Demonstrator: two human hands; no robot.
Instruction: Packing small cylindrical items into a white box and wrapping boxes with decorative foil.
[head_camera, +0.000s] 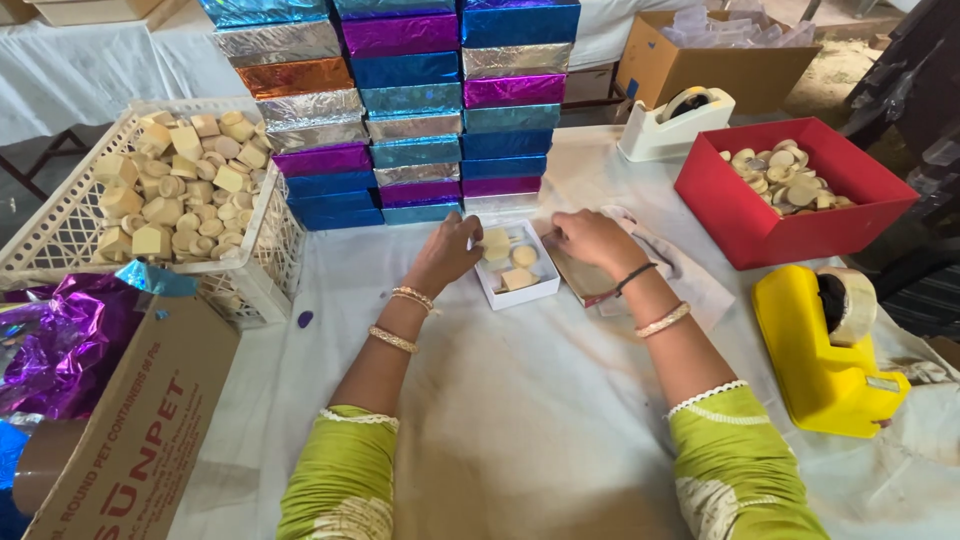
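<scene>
Now, small white box (517, 264), long axis away from person

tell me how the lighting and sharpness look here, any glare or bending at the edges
Head view: soft, even daylight with faint shadows under the left hand and right hand by the small white box; bright glare on the foil-wrapped boxes; the white tablecloth looks slightly washed out; wide-lens bending tilts the crate and yellow tape dispenser outward near the edges; centre sharp, green sleeves a little soft.
</scene>
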